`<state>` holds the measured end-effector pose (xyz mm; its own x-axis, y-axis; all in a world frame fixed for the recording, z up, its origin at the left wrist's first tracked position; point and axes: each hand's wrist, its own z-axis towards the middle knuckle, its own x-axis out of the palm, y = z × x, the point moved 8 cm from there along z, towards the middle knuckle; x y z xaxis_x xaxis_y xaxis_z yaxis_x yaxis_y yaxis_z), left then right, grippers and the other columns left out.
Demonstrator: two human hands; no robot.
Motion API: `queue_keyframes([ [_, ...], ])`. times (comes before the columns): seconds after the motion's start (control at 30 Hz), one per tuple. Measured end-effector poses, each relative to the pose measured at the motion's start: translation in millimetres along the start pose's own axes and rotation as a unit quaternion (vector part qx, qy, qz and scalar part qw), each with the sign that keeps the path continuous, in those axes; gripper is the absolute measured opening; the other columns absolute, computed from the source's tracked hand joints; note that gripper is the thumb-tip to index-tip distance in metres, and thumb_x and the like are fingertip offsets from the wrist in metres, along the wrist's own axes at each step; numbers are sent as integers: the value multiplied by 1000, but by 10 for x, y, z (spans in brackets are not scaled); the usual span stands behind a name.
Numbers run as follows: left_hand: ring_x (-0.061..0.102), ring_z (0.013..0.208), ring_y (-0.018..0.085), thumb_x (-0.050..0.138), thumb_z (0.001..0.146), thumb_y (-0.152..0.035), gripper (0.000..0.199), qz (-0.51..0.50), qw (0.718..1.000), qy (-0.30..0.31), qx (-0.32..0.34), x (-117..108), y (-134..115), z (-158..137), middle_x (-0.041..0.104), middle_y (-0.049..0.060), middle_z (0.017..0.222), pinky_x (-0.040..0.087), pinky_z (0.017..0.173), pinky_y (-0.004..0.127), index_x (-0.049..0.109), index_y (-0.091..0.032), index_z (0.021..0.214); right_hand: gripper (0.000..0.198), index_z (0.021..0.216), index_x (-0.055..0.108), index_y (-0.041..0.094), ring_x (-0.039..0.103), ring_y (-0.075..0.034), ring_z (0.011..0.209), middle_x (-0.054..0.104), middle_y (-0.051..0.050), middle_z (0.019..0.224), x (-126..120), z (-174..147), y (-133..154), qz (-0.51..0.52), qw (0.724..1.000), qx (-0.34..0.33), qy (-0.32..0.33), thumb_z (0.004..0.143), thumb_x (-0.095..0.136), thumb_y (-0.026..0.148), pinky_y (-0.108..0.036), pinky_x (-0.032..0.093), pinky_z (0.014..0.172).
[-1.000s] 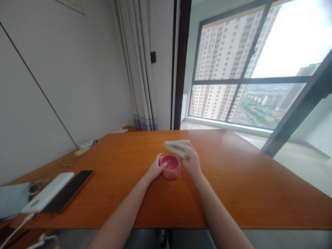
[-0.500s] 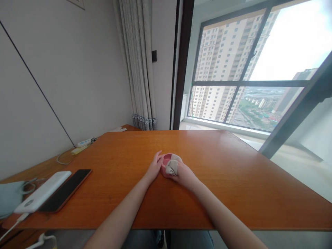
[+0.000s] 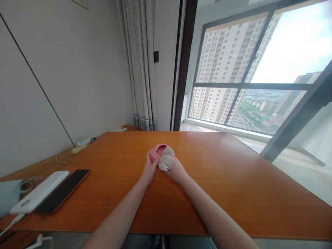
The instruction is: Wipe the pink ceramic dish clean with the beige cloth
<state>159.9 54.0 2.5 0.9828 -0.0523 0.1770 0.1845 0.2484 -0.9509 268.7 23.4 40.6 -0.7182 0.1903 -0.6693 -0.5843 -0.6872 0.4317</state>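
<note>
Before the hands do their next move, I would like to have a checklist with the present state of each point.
1. Left hand grips the pink bowl: ok.
2. Right hand holds the pale cloth: ok.
3. Cloth lies against the bowl: ok, over part of its opening.
4. Bowl upright: not ok, it looks tilted.
5. Bowl's inside fully visible: not ok, cloth covers part.
6. Black phone and white power bank apart from both hands: ok.

Bare forearms (image 3: 121, 211) angled inward, left hand (image 3: 149, 168) curled, right hand (image 3: 177, 170) just beside it
</note>
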Motion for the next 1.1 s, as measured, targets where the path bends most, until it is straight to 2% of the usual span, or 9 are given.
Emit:
queue_keyframes([
  [0.1,44,123,23,58,79,-46,49,36,998,-15,48,-79,-70,26,50,8,131,33,105,38,46,-23,122,9,84,57,20,50,-17,82,54,-3,83,-62,-28,-38,-15,999,-40,9,76,54,18,-29,43,74],
  [0.23,50,116,23,60,76,-48,51,60,996,-58,41,-184,-52,13,54,8,123,37,101,38,47,-22,118,6,83,56,21,50,-18,85,54,-3,81,-94,-92,66,-59,995,-84,-7,81,51,18,-33,42,80],
  [0.33,56,107,23,54,79,-52,53,19,997,-72,17,-162,33,-36,57,9,117,44,92,37,41,-22,120,5,80,56,22,49,-19,84,54,-3,77,-83,-117,143,-75,992,-81,-54,83,52,20,-35,42,82],
  [0.47,47,119,22,64,74,-45,67,24,996,-55,59,3,20,-121,45,10,132,39,98,34,31,-23,128,9,77,56,20,49,-19,80,54,-3,74,-39,-156,127,-109,988,-53,-100,83,51,19,-36,42,78],
  [0.63,54,108,20,56,80,-40,44,73,994,-77,37,-71,-3,-72,54,9,118,41,94,34,40,-21,117,8,82,57,21,51,-18,80,55,-4,77,-22,-154,121,-94,989,-67,-89,85,50,21,-34,44,77],
  [0.73,54,105,20,56,78,-32,36,131,988,-45,68,-175,-133,32,56,6,112,41,94,35,45,-21,111,10,84,57,22,53,-17,87,59,-3,82,-5,-124,172,-111,987,-102,-51,88,48,20,-36,43,86],
  [0.83,54,106,20,58,75,-29,38,172,982,8,82,-189,-178,81,56,6,112,40,95,36,47,-20,110,13,86,58,23,54,-17,95,61,-2,86,-4,-123,201,-141,981,-128,-47,90,46,20,-42,35,99],
  [1.0,46,119,23,65,72,-34,66,93,992,-20,79,-84,-74,-41,46,10,131,37,100,37,33,-22,129,11,80,59,21,55,-18,85,60,-3,76,16,-168,167,-137,981,-107,-90,87,51,20,-34,45,80],
  [1.1,52,112,23,63,74,-34,56,94,992,-34,79,-12,-65,-99,53,10,123,40,96,38,40,-21,123,13,79,59,21,54,-18,80,58,-3,73,9,-176,133,-133,982,-83,-101,88,50,21,-33,46,76],
])
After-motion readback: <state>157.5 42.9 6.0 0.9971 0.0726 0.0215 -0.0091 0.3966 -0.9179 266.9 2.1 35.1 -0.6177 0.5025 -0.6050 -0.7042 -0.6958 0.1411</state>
